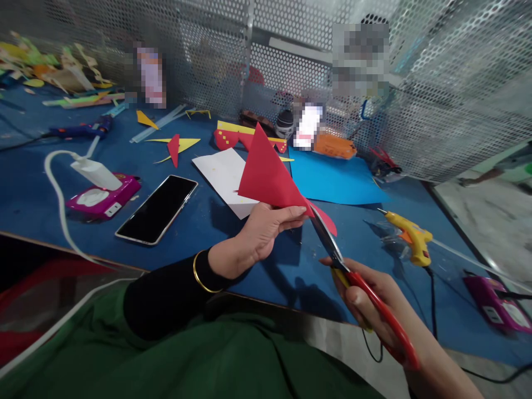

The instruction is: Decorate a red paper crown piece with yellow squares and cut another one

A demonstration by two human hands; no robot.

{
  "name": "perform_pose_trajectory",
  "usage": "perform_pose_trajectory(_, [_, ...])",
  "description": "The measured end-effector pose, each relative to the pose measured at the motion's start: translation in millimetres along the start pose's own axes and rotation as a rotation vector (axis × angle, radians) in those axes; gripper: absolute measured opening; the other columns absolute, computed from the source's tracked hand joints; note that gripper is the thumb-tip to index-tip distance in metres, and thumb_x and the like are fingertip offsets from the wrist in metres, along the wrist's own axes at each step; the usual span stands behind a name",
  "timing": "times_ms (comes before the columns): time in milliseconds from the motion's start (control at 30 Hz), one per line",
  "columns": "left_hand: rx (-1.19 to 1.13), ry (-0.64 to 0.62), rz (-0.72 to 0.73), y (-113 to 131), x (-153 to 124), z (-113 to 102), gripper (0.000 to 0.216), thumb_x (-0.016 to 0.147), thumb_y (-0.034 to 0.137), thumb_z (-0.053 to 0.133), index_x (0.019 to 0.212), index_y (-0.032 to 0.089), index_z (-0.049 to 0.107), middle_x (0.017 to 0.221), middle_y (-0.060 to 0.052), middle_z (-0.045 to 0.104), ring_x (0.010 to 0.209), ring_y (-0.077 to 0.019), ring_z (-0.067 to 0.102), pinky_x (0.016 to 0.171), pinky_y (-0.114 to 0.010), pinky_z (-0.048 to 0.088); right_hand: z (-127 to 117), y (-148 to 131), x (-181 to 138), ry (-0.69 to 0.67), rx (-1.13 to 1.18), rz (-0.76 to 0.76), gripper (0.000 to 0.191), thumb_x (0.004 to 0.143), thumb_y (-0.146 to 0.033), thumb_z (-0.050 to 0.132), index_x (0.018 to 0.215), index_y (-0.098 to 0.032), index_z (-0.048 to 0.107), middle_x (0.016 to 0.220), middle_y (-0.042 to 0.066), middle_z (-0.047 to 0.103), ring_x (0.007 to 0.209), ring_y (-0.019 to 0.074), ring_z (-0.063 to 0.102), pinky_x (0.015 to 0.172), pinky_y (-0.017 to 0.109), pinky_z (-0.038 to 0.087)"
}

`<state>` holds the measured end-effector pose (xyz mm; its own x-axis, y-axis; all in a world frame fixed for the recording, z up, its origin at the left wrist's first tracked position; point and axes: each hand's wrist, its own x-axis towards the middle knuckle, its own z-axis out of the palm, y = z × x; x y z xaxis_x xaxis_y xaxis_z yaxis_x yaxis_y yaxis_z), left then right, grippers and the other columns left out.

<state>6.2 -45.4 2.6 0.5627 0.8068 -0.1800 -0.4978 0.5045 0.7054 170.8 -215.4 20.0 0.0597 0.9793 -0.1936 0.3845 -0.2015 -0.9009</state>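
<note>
My left hand (pixel 264 230) pinches a folded-looking piece of red paper (pixel 270 172) by its lower edge, above the blue table. In my right hand (pixel 374 299) is a pair of scissors (pixel 376 307) with red and yellow handles. Their blades reach the narrow lower right part of the red paper, beside my left fingertips. A rounded red flap shows just behind the blades. Under the held paper lies a white sheet (pixel 224 174), partly covered by it.
A black-screened phone (pixel 157 210) lies left, near a purple power socket (pixel 106 197) with a charger. Blue paper (pixel 338 180) lies behind my hands, and a yellow glue gun (pixel 409 235) to the right. Red and yellow cut-outs (pixel 178 147) and a blue glue gun (pixel 83 130) sit farther back.
</note>
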Motion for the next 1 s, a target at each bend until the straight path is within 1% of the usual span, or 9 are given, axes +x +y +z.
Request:
perform_pose_trajectory(200, [-0.002, -0.003, -0.017, 0.9, -0.1, -0.4, 0.014, 0.065, 0.015, 0.088, 0.075, 0.012, 0.078, 0.078, -0.005, 0.078, 0.076, -0.018, 0.073, 0.085, -0.036, 0.057, -0.8, 16.3, -2.9, 0.004, 0.055, 0.006, 0.065, 0.088, -0.069, 0.059, 0.128, -0.018, 0.061, 0.059, -0.007, 0.041, 0.048, 0.0087, 0.031, 0.044, 0.025, 0.024])
perform_pose_trajectory(300, [-0.007, -0.013, -0.021, 1.3, -0.7, 0.5, 0.013, 0.066, 0.015, 0.088, 0.074, 0.013, 0.078, 0.077, -0.004, 0.077, 0.076, -0.0173, 0.073, 0.083, -0.034, 0.057, -0.9, 20.1, -3.9, 0.012, 0.066, 0.036, 0.066, 0.087, -0.07, 0.06, 0.128, -0.018, 0.061, 0.059, -0.007, 0.041, 0.047, 0.0084, 0.031, 0.043, 0.024, 0.023])
perform_pose_trajectory(467, [0.009, -0.011, -0.02, 2.0, -1.9, 1.8, 0.012, 0.068, 0.015, 0.087, 0.075, 0.014, 0.078, 0.079, -0.004, 0.078, 0.077, -0.0173, 0.074, 0.084, -0.034, 0.057, 3.8, 6.4, -2.9, 0.029, 0.083, 0.11, 0.071, 0.08, -0.075, 0.065, 0.121, -0.017, 0.065, 0.055, -0.007, 0.038, 0.046, 0.0079, 0.029, 0.041, 0.023, 0.02])
perform_pose_trajectory(633, [0.029, 0.0, -0.023, 1.5, -2.0, 0.9, 0.011, 0.068, 0.016, 0.086, 0.076, 0.013, 0.078, 0.079, -0.006, 0.078, 0.078, -0.0185, 0.074, 0.088, -0.037, 0.056, 12.0, -8.3, -4.6, 0.101, 0.148, 0.211, 0.077, 0.073, -0.079, 0.068, 0.118, -0.017, 0.065, 0.057, -0.008, 0.034, 0.048, 0.0075, 0.026, 0.043, 0.023, 0.018])
perform_pose_trajectory(767, [0.026, -0.008, -0.028, 1.0, -1.2, 0.2, 0.012, 0.068, 0.016, 0.087, 0.075, 0.013, 0.078, 0.078, -0.006, 0.077, 0.078, -0.0191, 0.074, 0.088, -0.038, 0.056, 14.2, -8.8, -5.6, 0.111, 0.156, 0.214, 0.078, 0.071, -0.08, 0.07, 0.116, -0.017, 0.066, 0.056, -0.008, 0.034, 0.048, 0.0071, 0.024, 0.044, 0.024, 0.014])
perform_pose_trajectory(900, [0.016, -0.01, -0.03, 1.7, -0.9, 0.6, 0.015, 0.065, 0.017, 0.089, 0.074, 0.014, 0.077, 0.077, -0.005, 0.077, 0.075, -0.018, 0.073, 0.085, -0.037, 0.056, 15.0, -4.9, -4.8, 0.117, 0.132, 0.179, 0.08, 0.071, -0.081, 0.068, 0.117, -0.015, 0.066, 0.056, -0.007, 0.038, 0.048, 0.0074, 0.026, 0.044, 0.024, 0.016])
perform_pose_trajectory(1000, [0.015, -0.013, -0.027, 2.1, -0.7, 1.1, 0.016, 0.064, 0.016, 0.089, 0.074, 0.014, 0.077, 0.076, -0.004, 0.077, 0.074, -0.0174, 0.073, 0.084, -0.036, 0.056, 16.0, -1.2, -3.8, 0.107, 0.117, 0.169, 0.082, 0.072, -0.082, 0.066, 0.118, -0.015, 0.066, 0.057, -0.007, 0.037, 0.049, 0.0078, 0.027, 0.044, 0.024, 0.017])
